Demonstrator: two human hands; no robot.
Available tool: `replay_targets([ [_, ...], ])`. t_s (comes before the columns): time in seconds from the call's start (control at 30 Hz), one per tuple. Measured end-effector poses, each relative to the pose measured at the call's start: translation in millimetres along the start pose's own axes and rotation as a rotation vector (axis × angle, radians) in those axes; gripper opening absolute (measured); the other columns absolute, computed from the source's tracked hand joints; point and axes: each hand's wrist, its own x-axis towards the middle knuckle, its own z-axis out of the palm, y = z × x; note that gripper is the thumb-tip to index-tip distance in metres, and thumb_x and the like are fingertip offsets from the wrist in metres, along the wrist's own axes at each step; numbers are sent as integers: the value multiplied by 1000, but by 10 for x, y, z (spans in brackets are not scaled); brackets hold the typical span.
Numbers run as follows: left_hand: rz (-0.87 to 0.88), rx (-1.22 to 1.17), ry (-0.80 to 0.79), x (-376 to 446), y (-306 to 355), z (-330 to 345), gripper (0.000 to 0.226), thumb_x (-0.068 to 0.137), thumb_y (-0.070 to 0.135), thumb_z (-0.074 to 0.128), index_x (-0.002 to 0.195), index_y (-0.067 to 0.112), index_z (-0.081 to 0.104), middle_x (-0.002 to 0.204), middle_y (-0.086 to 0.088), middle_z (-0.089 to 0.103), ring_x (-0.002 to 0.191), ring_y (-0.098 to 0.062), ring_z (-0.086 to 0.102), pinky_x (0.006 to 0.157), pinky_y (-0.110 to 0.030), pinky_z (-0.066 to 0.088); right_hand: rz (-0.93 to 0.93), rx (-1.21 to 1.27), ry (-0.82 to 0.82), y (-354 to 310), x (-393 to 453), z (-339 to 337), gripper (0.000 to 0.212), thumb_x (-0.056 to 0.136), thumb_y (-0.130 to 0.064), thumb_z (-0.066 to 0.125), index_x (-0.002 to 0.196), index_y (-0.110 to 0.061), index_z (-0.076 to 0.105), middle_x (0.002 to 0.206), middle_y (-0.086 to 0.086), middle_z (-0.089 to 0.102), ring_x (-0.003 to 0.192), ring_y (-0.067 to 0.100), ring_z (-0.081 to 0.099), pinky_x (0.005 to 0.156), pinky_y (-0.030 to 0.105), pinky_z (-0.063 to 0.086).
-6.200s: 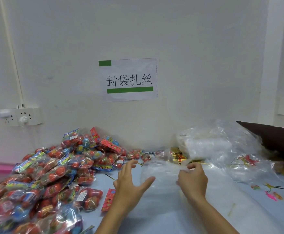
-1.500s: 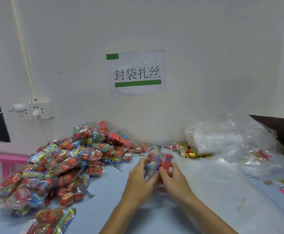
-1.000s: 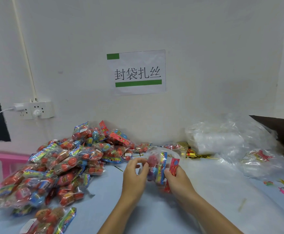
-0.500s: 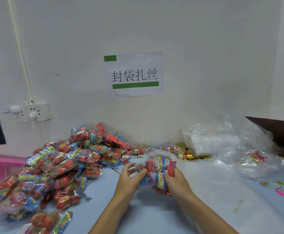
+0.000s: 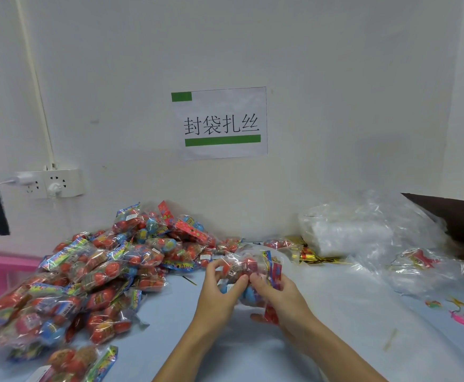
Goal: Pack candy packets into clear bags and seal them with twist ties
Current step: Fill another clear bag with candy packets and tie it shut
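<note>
Both hands meet just above the pale blue table [image 5: 335, 321]. My left hand [image 5: 220, 293] and my right hand [image 5: 280, 301] grip one clear bag [image 5: 248, 267] from either side. It holds red and blue candy packets, and a red packet sticks out by my right thumb. A large heap of candy packets [image 5: 93, 274] lies to the left of my hands, reaching back to the wall. Gold twist ties [image 5: 312, 256] lie against the wall, right of the bag.
A bundle of empty clear bags [image 5: 346, 232] and loose crumpled plastic [image 5: 418, 268] fill the right side of the table. A pink stool [image 5: 2, 268] stands at the far left. A socket strip [image 5: 51, 183] and a paper sign [image 5: 220, 122] hang on the wall.
Six seconds ago my hands spread an empty clear bag flat. Since then packets have gone into it, and my fingers have kept shifting their grip around the filled bag.
</note>
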Motion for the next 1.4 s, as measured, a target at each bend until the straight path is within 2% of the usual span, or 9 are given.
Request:
replay_targets([
  [0.17, -102, -138, -79, 2, 59, -21, 16, 88, 42, 63, 104, 38, 61, 89, 25, 72, 84, 6, 68, 59, -11, 50, -51, -60, 67, 29, 2, 31, 30, 90, -30, 73, 117, -22, 63, 98, 2, 77, 85, 16, 75, 67, 36, 62],
  [0.4, 57, 40, 161, -18, 89, 57, 51, 75, 65, 53, 92, 19, 67, 78, 7, 74, 72, -6, 71, 61, -22, 55, -102, -90, 5, 28, -18, 86, 35, 85, -34, 77, 116, -24, 63, 97, 0, 77, 89, 18, 75, 80, 42, 62],
  [0.53, 137, 198, 89, -17, 28, 36, 53, 87, 72, 47, 93, 21, 62, 81, 7, 73, 79, -13, 70, 74, -41, 58, -41, -41, -70, 19, -52, 104, 43, 80, -40, 81, 116, -27, 63, 100, 3, 77, 88, 24, 76, 68, 39, 62],
  [0.63, 85, 134, -19, -43, 17, 55, 62, 91, 73, 30, 99, 22, 65, 88, 4, 75, 83, -11, 72, 71, -29, 58, -34, -29, -40, 16, -51, 56, 40, 81, -34, 81, 114, -20, 64, 94, 5, 78, 80, 24, 76, 62, 35, 59],
  [0.77, 26, -9, 3, -5, 24, 66, 59, 98, 60, 24, 111, 24, 68, 100, 4, 75, 96, -10, 70, 79, -23, 54, -37, -13, -2, 7, -17, -8, 42, 81, -29, 83, 117, -17, 65, 96, 6, 78, 82, 20, 76, 62, 34, 58],
  [0.93, 69, 398, 250, 320, -5, -44, 11, 100, 16, 52, 111, 17, 49, 113, -6, 57, 103, -25, 55, 84, -37, 45, -43, 46, 154, -29, 79, -105, 45, 77, -33, 85, 115, -23, 63, 102, 2, 76, 93, 21, 73, 66, 33, 61],
  [1.1, 275, 816, 27, 680, 46, -2, 68, 90, 2, 55, 150, 18, 28, 152, -5, 30, 141, -26, 26, 116, -39, 27, -72, 115, 281, -48, 145, -207, 44, 76, -28, 85, 113, -22, 63, 100, 3, 75, 92, 22, 73, 58, 28, 55],
  [1.2, 296, 1070, -212, 870, 104, 36, 74, 95, 11, 54, 155, 31, 17, 163, 4, 13, 149, -25, 10, 122, -42, 16, -83, 106, 330, -46, 178, -249, 43, 77, -28, 85, 114, -23, 62, 104, 4, 73, 94, 23, 71, 57, 27, 54],
  [1.4, 187, 1302, -404, 955, 77, 139, 38, 100, 28, 53, 138, 33, 50, 139, 1, 54, 126, -22, 51, 104, -39, 41, -93, 112, 372, -20, 237, -305, 45, 77, -28, 84, 116, -22, 62, 107, 6, 71, 97, 24, 69, 60, 29, 55],
])
